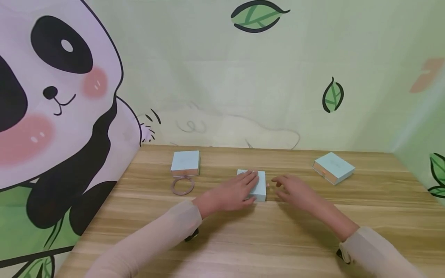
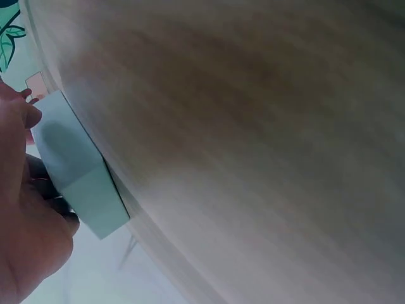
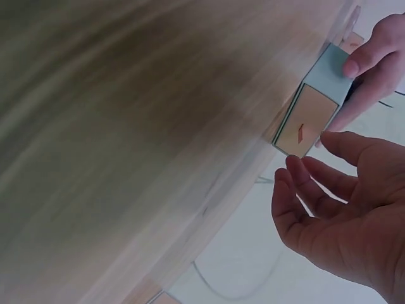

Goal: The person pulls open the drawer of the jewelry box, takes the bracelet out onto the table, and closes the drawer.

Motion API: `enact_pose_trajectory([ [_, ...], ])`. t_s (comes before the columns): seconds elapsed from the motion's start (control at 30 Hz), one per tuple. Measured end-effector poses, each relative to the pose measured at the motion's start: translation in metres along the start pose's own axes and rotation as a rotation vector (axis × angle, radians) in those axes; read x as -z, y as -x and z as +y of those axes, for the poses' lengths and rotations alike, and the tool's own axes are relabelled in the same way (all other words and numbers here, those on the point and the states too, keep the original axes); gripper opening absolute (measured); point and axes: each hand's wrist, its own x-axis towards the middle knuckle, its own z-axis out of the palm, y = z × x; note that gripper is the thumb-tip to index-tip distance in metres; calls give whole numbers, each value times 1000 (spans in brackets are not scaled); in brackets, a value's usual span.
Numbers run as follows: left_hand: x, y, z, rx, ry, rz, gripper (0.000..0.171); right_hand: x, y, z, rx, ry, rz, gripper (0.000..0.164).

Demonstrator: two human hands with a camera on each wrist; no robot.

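Note:
A small light-blue drawer box (image 1: 259, 189) lies on the wooden table in front of me. My left hand (image 1: 232, 192) holds it from the left, fingers across its top and thumb at its near side. In the right wrist view, the orange-pink drawer front (image 3: 309, 120) faces my right hand, with a small pull tab (image 3: 300, 133) in its middle. My right hand (image 1: 295, 193) hovers just right of the box, fingers loosely bent and thumb apart from them. Its fingertips are close by the drawer front and grip nothing. In the left wrist view, the box (image 2: 79, 168) lies under the left fingers.
A second light-blue box (image 1: 185, 161) stands at the back left, with a pale bangle-like ring (image 1: 182, 186) right before it. Another such box (image 1: 333, 167) sits turned at an angle at the back right. Behind the table (image 1: 222, 235) hangs a panda-and-leaf backdrop (image 1: 215, 77).

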Motion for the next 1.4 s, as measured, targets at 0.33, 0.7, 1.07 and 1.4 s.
enact_pose_trajectory([
  [0.33,-4,-4,5,10,-35,29,61,-11,-21,10,-149,-100,-74,29],
  [0.7,-4,-5,7,-5,-2,58,58,-19,-38,22,-236,-316,-136,17],
  [1.07,-2,-5,3,-21,10,32,59,-13,-41,15,-189,-195,-193,18],
  [1.4,-3,-4,1,-20,-24,46,59,-9,-34,26,-156,-140,-163,18],
])
